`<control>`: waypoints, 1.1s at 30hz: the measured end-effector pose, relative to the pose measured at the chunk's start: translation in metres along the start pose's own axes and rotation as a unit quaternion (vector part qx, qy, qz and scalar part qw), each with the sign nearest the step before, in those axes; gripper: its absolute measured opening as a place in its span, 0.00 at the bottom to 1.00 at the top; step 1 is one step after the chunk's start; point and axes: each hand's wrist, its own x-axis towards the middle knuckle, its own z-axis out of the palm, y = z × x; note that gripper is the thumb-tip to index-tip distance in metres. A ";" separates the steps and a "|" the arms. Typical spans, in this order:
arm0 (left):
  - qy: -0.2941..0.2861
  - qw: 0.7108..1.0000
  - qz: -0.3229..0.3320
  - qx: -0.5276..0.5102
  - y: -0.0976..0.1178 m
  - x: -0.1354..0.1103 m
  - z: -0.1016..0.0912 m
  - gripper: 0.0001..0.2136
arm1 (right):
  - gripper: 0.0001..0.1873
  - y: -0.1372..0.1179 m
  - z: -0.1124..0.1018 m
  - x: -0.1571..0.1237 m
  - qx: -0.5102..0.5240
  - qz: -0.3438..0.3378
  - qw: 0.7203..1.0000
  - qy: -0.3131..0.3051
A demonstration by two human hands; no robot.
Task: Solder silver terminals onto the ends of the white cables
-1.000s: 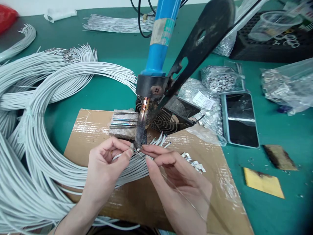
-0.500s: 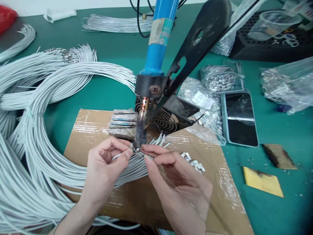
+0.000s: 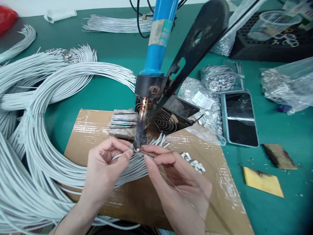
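The bundle (image 3: pixel 61 143) loops across the left, and the iron (image 3: pixel 154 58) points tip-down! The right hand (image 3: pixel 181 182) pinches a thin wire (image 3: pixel 176 187), the left hand (image 3: pixel 106 164) pinches one cable (image 3: pixel 116 157) near the tip, where a tiny piece (image 3: pixel 137 150) sits!

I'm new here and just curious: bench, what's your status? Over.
Left fingers pinching white cable. Right fingers holding thin wire. Both close to soldering iron tip. Cable bundle underneath.
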 end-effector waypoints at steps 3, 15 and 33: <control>0.000 1.000 0.001 -0.002 0.000 -0.001 0.000 0.09 | 0.10 0.000 0.000 -0.001 0.001 -0.002 1.000 0.000; 0.003 1.000 0.012 0.007 -0.002 0.000 0.001 0.10 | 0.10 0.005 -0.002 -0.001 -0.010 -0.042 0.999 -0.007; 0.005 1.000 0.025 0.003 -0.004 -0.002 0.001 0.09 | 0.10 0.008 0.002 -0.001 -0.029 -0.072 0.997 0.005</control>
